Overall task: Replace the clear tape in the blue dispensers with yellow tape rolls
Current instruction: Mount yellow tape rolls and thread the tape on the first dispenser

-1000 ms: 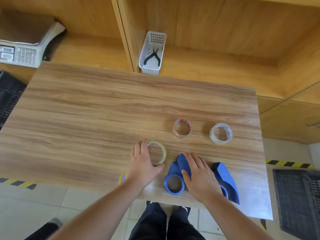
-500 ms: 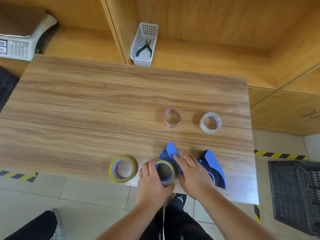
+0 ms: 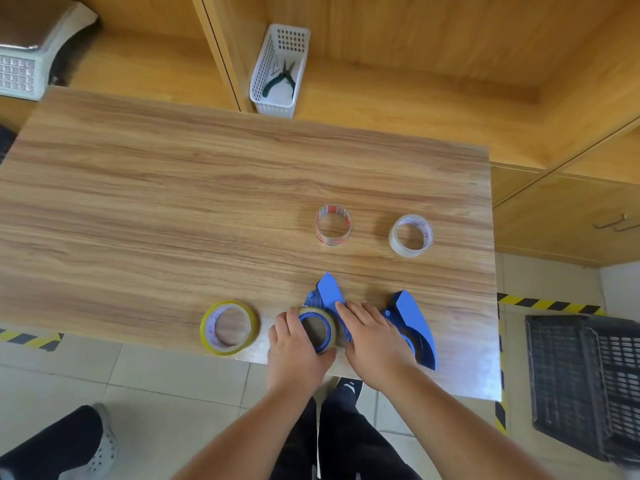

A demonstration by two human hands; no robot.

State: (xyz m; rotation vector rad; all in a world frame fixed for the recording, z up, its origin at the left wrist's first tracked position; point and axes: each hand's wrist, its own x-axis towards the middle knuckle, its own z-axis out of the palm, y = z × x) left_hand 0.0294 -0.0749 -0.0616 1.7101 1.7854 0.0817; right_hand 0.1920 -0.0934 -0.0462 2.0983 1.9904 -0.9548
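Two blue dispensers lie near the table's front edge. On the left dispenser (image 3: 329, 292) a yellow tape roll (image 3: 330, 322) sits around the blue hub; my left hand (image 3: 294, 351) grips that roll from the left and below. My right hand (image 3: 374, 337) rests flat on the left dispenser's body, pressing it down. The right dispenser (image 3: 414, 323) lies just right of my right hand, partly hidden by it. A second yellow tape roll (image 3: 228, 327) lies flat to the left. Two clear tape rolls, one with red print (image 3: 333, 226) and one plain (image 3: 411, 235), stand farther back.
The wooden table (image 3: 173, 209) ends just below my hands. A white basket (image 3: 278, 71) with pliers sits on the shelf behind. A scale (image 3: 20, 67) is at the far left, a dark crate (image 3: 585, 386) on the floor at right.
My left hand carried a yellow roll from the table's left part onto the left dispenser's hub. My right hand stayed on that dispenser. The second yellow roll came into full view.
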